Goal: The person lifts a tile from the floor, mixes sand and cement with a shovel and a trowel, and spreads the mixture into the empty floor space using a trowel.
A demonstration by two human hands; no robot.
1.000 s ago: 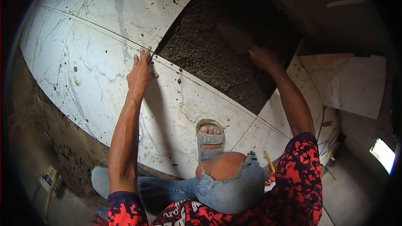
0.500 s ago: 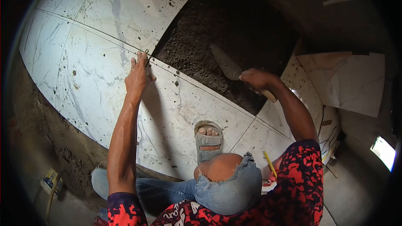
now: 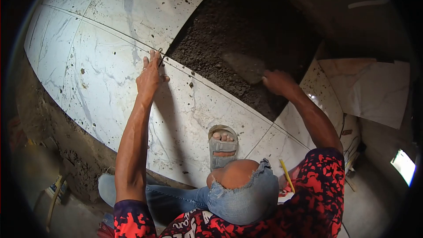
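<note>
White marbled floor tiles (image 3: 101,70), speckled with dark crumbs; and past those?

– Dark, crumbly bed (image 3: 211,39), roughly four-sided, edged by tiles on the near and left sides, sinking into shadow at the far end

– Anything in the right hand (image 3: 278,83)?

– Yes, a trowel (image 3: 244,68), gripped at the handle end with fingers curled round; handle mostly hidden. Blade pointing up and to the left, low over the near part of the bed; whether touching the grit, hard to tell in such gloom

– And the left hand (image 3: 150,77)?

– Down on the tiles, fingers stretched forward and a little apart, thumb out to the right, no clench. Fingertips by the joint, just beside the left corner of the bed; a small loop (image 3: 160,50) right there, too tiny to name; whether touched, can't tell

– Nearer the body?

– Grey sandal (image 3: 223,158) planted on the tiles; behind, a bent knee (image 3: 235,174) bare through torn blue jeans (image 3: 246,202). Yellow strip (image 3: 286,176) to the right of the knee, near a red-and-black sleeve (image 3: 324,172)

– Far right?

– Pale marbled slab (image 3: 370,88), half in shade, well apart from the right hand

– And far left?

– Brown, lumpy ground (image 3: 75,158) along the curved outer edge of the tiles
</note>
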